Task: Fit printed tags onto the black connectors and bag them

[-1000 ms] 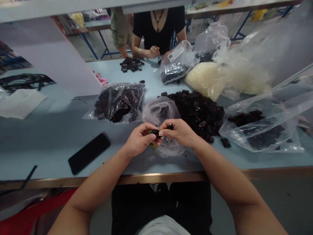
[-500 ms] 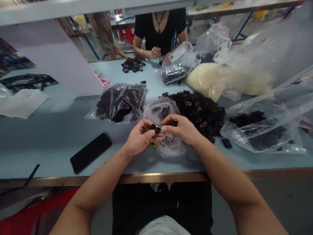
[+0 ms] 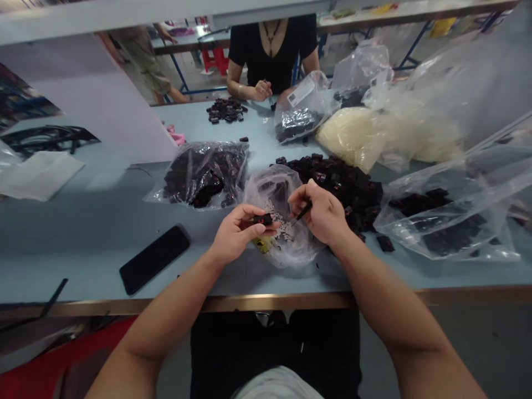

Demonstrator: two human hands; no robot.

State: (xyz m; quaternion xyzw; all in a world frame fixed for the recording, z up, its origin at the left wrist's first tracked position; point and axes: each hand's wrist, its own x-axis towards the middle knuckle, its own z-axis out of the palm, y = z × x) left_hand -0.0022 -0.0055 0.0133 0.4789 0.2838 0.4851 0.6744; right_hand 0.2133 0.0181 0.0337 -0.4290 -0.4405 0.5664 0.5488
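My left hand (image 3: pixel 235 233) grips a small black plastic block (image 3: pixel 262 219) with red marks, pinched between thumb and fingers. A slim pair of black tweezers (image 3: pixel 305 211) is held in my right hand (image 3: pixel 320 213), its tip pointing down and left. Below that tip lies an open clear plastic bag (image 3: pixel 296 252) containing many tiny whitish metal-looking parts (image 3: pixel 284 228). Just beyond my right hand spreads a heap of similar black blocks (image 3: pixel 328 169).
A filled bag of black pieces (image 3: pixel 203 172) lies left of centre, and a phone (image 3: pixel 154 259) nearer the front edge. Another bag of black pieces (image 3: pixel 449 221) is at the right. Across the table a co-worker (image 3: pixel 272 58) sits near a small black pile (image 3: pixel 226 110).
My right hand has moved away from the block, up and to the right, over the open bag, and has turned. The block is tilted differently in my left hand. A background person has shifted left.
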